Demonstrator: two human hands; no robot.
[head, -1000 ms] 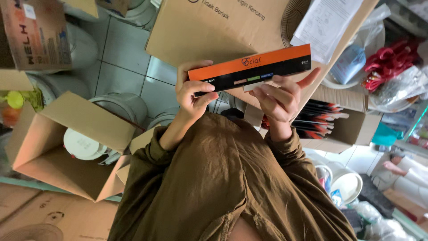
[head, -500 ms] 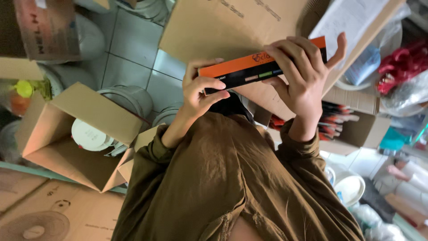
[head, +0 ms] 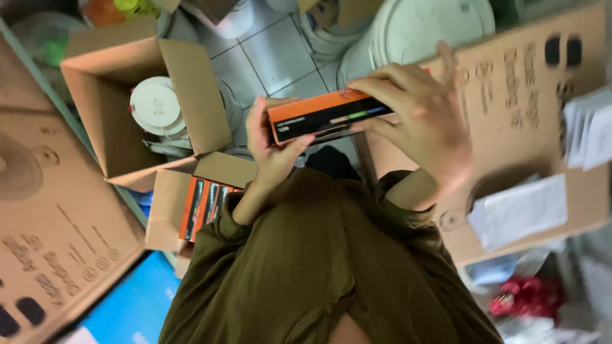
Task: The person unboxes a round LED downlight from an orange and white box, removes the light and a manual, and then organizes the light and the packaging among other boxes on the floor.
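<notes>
My left hand (head: 271,143) and right hand (head: 421,118) now clasp the box (head: 325,114), swung toward ten o'clock.

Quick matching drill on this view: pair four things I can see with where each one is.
Things:
1. orange and black box
2. white round fixture
3. stacked orange boxes
4. white papers

Places:
A. in the open carton at upper left
B. on the flat cardboard at right
C. between left hand and right hand
D. in the small carton by the left elbow

Pairs: 1-C, 2-A, 3-D, 4-B
</notes>
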